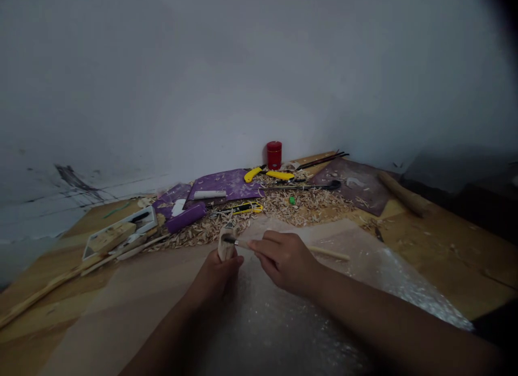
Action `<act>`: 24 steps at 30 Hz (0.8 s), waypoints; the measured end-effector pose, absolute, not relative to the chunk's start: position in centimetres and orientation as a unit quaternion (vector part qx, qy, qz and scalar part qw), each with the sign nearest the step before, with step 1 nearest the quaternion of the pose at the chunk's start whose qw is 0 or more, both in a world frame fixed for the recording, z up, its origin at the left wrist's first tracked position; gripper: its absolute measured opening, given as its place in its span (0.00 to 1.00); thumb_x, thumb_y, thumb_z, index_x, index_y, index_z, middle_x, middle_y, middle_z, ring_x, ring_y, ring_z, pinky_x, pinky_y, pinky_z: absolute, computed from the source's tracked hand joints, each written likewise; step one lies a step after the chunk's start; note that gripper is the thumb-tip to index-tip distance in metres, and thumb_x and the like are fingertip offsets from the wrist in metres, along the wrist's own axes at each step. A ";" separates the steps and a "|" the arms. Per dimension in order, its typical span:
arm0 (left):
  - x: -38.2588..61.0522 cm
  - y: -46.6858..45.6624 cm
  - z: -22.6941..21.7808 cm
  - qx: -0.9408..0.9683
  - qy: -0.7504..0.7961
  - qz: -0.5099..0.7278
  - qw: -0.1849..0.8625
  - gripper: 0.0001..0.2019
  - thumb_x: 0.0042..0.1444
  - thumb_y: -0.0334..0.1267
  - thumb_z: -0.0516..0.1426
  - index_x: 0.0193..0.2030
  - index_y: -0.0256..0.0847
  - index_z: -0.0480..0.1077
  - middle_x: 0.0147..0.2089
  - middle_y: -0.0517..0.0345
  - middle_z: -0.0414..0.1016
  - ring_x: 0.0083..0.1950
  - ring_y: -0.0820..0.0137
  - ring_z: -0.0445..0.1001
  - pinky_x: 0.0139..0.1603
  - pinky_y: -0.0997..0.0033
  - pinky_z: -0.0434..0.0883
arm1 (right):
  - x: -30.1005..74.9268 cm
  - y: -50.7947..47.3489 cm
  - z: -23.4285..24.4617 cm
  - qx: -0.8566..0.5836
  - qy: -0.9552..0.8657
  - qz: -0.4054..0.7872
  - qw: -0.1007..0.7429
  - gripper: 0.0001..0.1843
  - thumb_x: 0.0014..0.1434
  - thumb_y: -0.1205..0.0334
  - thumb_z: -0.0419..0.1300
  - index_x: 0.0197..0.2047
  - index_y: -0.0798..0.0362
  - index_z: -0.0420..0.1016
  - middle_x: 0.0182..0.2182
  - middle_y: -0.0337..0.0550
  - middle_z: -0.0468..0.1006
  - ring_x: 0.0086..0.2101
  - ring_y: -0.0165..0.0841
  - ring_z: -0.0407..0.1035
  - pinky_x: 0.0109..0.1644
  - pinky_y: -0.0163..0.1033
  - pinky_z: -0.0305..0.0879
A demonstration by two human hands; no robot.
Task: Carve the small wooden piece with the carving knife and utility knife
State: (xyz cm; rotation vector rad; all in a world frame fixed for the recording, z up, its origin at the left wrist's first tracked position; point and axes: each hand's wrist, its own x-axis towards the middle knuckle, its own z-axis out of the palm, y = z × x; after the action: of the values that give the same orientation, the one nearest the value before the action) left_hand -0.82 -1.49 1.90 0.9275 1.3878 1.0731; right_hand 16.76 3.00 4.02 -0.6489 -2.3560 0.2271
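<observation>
As your left hand (214, 279) closes around a pale carved piece of wood (226, 245), your right hand (285, 260) sits just beside it, fingers curled tight on a slim knife (237, 242), its short dark blade right up against the top of the carving. Both hands are working close together, right over the crinkly bubble wrap (263, 316) across your lap. Just past your right hand, there's a pale wooden stick (329, 253); can't tell from here whether it's part of that knife or lying separately. Moving out now, a big drift of wood shavings (303, 206) spreads across the floorboard ahead of you, with a yellow-handled snap-off utility knife (243, 208) lying in it and a small green object (292, 200) nearby. Purple mats (224, 184) sit at the back, a white stick (209, 195) on one, and a red canister (274, 155) stands upright against the white wall (259, 68). Off to your left, a white-framed box (121, 233) holds wood pieces; to your right, a thick wooden rod (400, 193) lies on a dark mat's edge.
</observation>
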 end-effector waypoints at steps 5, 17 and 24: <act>-1.0 -1.5 1.9 0.391 0.584 0.447 0.553 0.12 0.44 0.39 0.58 0.24 0.41 0.55 0.14 0.72 0.51 0.14 0.82 0.48 0.13 0.80 0.46 | 16.5 3.0 3.6 -0.242 -0.885 0.130 0.376 0.13 0.56 0.69 0.50 0.44 0.56 0.72 0.28 0.43 0.70 0.29 0.31 0.64 0.33 0.34 0.59; -0.8 -1.5 2.2 0.392 0.578 0.446 0.559 0.12 0.44 0.39 0.58 0.25 0.41 0.55 0.13 0.73 0.52 0.12 0.82 0.48 0.12 0.81 0.46 | 16.8 3.1 3.6 -0.233 -0.900 0.084 0.358 0.17 0.55 0.69 0.51 0.47 0.52 0.71 0.28 0.43 0.70 0.28 0.32 0.63 0.31 0.36 0.58; -0.9 -1.5 2.6 0.384 0.567 0.458 0.567 0.12 0.43 0.39 0.58 0.24 0.41 0.56 0.13 0.73 0.51 0.12 0.82 0.48 0.11 0.81 0.45 | 15.5 2.7 2.8 -0.299 -0.807 0.259 0.439 0.12 0.55 0.69 0.53 0.42 0.51 0.73 0.32 0.42 0.76 0.33 0.31 0.69 0.37 0.35 0.64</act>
State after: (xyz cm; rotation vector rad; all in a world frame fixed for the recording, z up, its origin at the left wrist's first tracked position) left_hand -0.85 -1.52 2.62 0.9013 1.3316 1.0765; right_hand 15.47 2.67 2.81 -0.7428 -2.0051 0.6432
